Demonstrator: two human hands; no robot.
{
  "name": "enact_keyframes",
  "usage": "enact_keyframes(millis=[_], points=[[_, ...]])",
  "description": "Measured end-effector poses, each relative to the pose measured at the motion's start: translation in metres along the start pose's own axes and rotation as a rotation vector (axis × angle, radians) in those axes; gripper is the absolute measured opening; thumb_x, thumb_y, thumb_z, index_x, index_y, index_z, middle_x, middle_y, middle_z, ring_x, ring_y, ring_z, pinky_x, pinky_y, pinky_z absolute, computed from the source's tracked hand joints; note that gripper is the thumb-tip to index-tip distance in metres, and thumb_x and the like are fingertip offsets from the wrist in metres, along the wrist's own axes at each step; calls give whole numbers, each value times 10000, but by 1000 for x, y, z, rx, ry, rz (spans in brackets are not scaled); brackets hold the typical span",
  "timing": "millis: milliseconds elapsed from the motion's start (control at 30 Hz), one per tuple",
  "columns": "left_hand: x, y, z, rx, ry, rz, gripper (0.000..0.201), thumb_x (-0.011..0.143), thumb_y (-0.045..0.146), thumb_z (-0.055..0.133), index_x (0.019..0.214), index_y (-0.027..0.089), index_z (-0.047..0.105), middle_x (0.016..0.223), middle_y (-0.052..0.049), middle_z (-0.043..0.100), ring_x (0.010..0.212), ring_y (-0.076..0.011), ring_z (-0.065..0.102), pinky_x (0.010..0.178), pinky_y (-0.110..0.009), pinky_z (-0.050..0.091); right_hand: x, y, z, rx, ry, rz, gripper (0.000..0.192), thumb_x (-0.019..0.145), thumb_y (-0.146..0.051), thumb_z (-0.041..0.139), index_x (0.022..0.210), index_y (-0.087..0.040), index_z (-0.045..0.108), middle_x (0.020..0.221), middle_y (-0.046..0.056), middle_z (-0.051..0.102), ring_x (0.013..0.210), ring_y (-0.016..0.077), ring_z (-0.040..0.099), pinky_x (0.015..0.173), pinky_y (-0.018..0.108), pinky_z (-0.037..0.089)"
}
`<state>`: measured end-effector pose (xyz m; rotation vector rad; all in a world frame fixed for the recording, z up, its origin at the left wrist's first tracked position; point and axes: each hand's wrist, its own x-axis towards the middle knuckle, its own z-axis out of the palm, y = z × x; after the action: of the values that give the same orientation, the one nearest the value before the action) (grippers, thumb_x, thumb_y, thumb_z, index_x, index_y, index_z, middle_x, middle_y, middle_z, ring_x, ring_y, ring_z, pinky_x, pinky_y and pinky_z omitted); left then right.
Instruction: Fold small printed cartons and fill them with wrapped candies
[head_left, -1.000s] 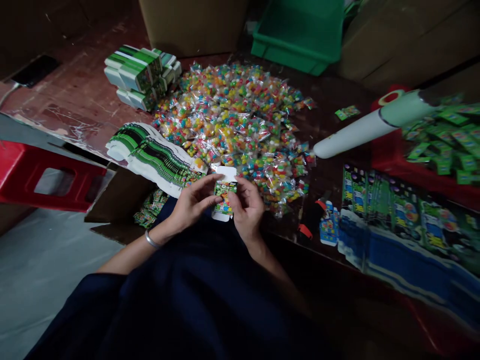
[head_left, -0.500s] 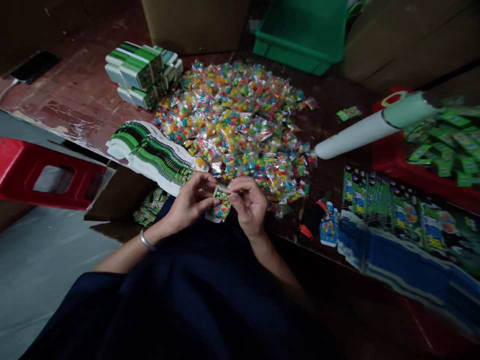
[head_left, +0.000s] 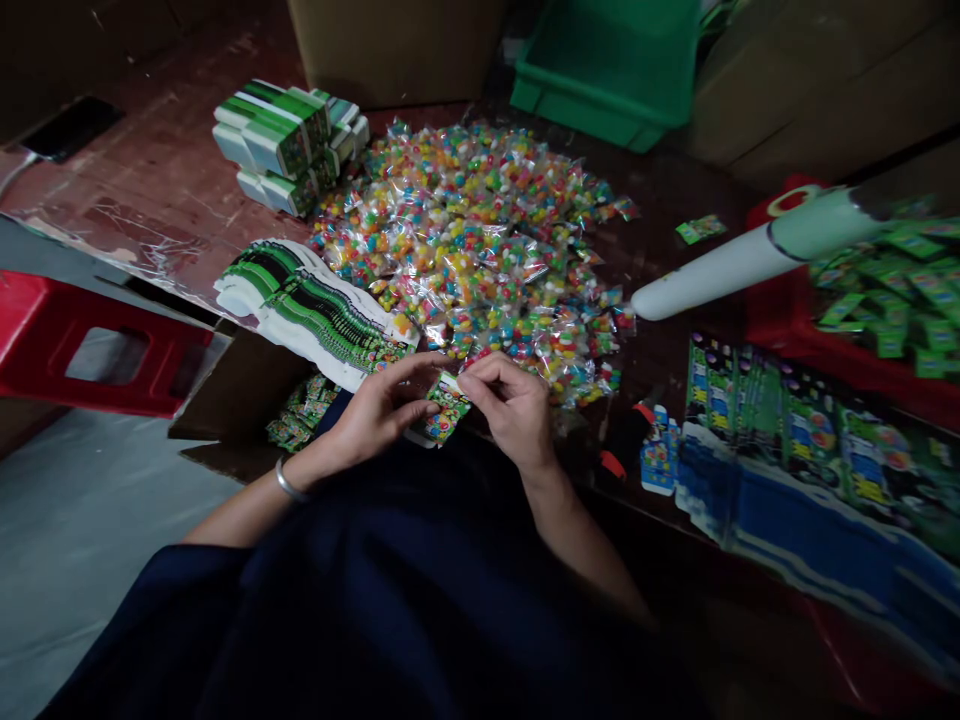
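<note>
Small printed carton [head_left: 444,410], green and multicoloured, pinched between left hand [head_left: 375,415], right hand [head_left: 517,410]

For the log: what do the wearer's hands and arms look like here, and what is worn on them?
Both forearms are bare, with no sleeves reaching the wrists and no gloves. The left hand has a thin silver bangle round its wrist. The right hand shows no jewellery. Dark navy clothing covers the lap.

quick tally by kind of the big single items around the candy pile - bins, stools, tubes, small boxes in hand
green plastic bin: 1
red stool: 1
white tube: 1
small printed box, held between left hand and right hand: 1
total: 4
The heap of candy packets and the stacks of flat cartons are too many to count.
</note>
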<state>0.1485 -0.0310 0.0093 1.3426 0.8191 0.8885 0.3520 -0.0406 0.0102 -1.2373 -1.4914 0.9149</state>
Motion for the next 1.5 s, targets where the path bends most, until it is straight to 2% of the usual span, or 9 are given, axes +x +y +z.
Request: enact_keyframes(millis=[233,333,433,567,733,967,1100,1333,1500], points=[[-3,-5,-1,-81,-13,-91,218,872,227,759,1072,152,712,1040,-83,747,916,-182,724,838,-295,606,-28,13,5,-179,-65,-264,229,912,-429,773,1075,-272,739,1083,70,762,1009,234,737,868,399,627],[-3,-8,-10,-74,-16,-160,265,796,255,840,963,156,658,930,-39,692,813,-149,682,730,-253,584,-33,22,-1,-210,-76,-187,330,958,-435,715,1244,-273,688,1147,86,755,1020,230,738,782,364,644],[-3,-9,-22,71,-40,-215,311,768,288,867,863,162,598,851,0,624,738,-113,613,652,-209,540,-25,35,-14,-398,135,-75,270,989,-389,664,1220,-253,691,1092,91,749,938,226,725,751,367,629],[-6,-7,-34,73,-79,-278,416,770,239,823,1108,190,586,969,-8,640,690,-100,604,593,-202,524,-3,54,-24,-676,208,-57,288,924,-412,743,1140,-225,705,1041,104,755,869,248,697,842,425,586],[-8,-4,-35,-51,-80,-313,524,749,155,767,1255,202,638,1162,-62,723,884,-183,715,772,-274,598,19,64,-19,-694,157,-36,357,914,-322,731,1252,-222,675,1042,109,773,787,232,692,791,397,567],[-1,-15,-23,-174,-123,-254,353,825,249,792,1159,192,689,1059,-58,777,915,-191,717,856,-307,572,18,44,-35,-254,246,67,208,919,-370,726,1063,-222,752,863,30,765,613,156,678,610,318,592],[1,-17,-6,-67,-136,-195,325,896,335,759,1162,182,651,1030,-66,759,888,-187,699,825,-305,562,11,7,-39,86,144,131,322,868,-363,800,1162,-245,747,1038,49,806,867,218,796,671,347,682],[0,-11,4,259,-56,-98,269,987,405,650,1097,167,710,1020,-82,777,926,-217,710,824,-319,542,3,-24,-33,-72,132,78,103,922,-327,753,968,-241,785,814,5,771,672,164,740,643,318,643],[-2,-14,2,199,-17,-62,309,974,344,679,1219,157,695,1162,-124,789,1007,-231,749,894,-349,583,7,-21,-37,-318,-41,-17,121,962,-295,692,979,-261,806,928,35,766,859,205,729,756,357,602]])
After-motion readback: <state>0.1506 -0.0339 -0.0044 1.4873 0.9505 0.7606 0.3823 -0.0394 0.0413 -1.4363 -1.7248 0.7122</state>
